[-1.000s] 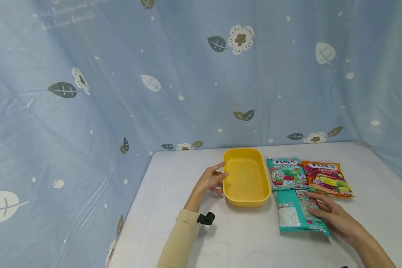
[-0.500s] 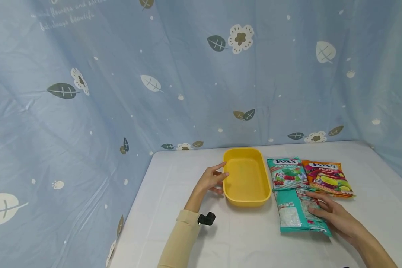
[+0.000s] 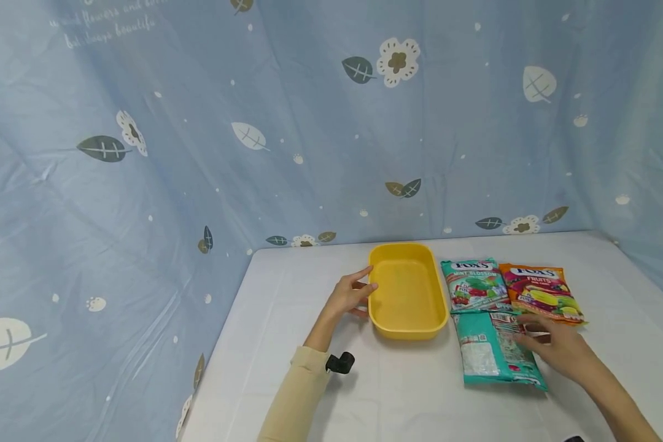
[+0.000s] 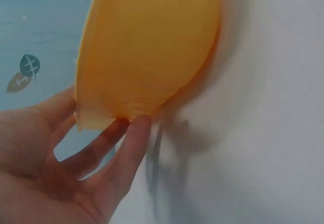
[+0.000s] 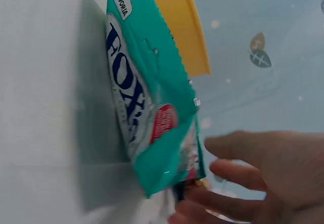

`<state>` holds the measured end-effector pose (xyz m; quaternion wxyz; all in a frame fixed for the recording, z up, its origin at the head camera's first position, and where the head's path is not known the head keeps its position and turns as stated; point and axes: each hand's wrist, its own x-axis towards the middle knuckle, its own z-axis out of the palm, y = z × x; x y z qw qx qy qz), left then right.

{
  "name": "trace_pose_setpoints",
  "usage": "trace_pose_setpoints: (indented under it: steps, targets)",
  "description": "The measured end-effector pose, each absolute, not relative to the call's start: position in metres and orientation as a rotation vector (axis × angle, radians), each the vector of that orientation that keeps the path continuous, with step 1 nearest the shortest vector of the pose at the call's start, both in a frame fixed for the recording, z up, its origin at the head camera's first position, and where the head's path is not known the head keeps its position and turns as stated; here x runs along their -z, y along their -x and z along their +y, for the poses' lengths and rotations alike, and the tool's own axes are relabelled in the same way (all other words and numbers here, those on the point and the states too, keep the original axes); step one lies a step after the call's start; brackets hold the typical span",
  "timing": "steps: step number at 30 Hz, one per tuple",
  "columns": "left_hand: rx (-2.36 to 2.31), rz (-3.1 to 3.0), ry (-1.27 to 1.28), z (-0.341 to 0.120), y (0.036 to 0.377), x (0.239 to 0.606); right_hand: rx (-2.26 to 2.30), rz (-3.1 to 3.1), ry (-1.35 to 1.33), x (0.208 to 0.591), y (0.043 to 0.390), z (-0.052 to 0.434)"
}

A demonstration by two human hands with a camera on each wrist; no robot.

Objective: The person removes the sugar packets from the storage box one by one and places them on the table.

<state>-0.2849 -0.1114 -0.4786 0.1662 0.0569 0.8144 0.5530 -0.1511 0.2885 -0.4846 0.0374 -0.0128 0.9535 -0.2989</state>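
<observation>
A yellow plastic tray (image 3: 406,294) lies bare inside on the table. My left hand (image 3: 349,298) rests its fingertips on the tray's left rim and outer wall; the left wrist view shows fingers (image 4: 134,138) against the wall. To the tray's right, a teal candy bag (image 3: 477,353) lies with its printed back up. My right hand (image 3: 558,345) hovers over this bag's right side, fingers loosely bent. In the right wrist view a gap shows between the right hand (image 5: 268,173) and the teal bag (image 5: 152,82), and nothing is held.
Behind the teal bag lie a green Fox's Mint Blossom bag (image 3: 476,285) and an orange Fox's Fruits bag (image 3: 542,294), side by side. The white-covered table (image 3: 409,393) ends at a blue patterned curtain (image 3: 320,123) at the back and left.
My right hand has let go of the teal bag and drawn back slightly to the right. The bag stays where it lay. My left hand and the tray have not visibly moved.
</observation>
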Motion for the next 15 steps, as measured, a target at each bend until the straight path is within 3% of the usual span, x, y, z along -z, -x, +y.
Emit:
trace_pose_setpoints:
  steps: [7, 15]
  targets:
    - [-1.379, 2.632, -0.249, -0.111, 0.279, 0.482, 0.775, 3.241, -0.083, 0.471, 0.158, 0.275]
    - [-1.065, 3.043, -0.351, -0.124, 0.257, 0.48, 0.591, 3.438, 0.049, 0.472, 0.176, 0.266]
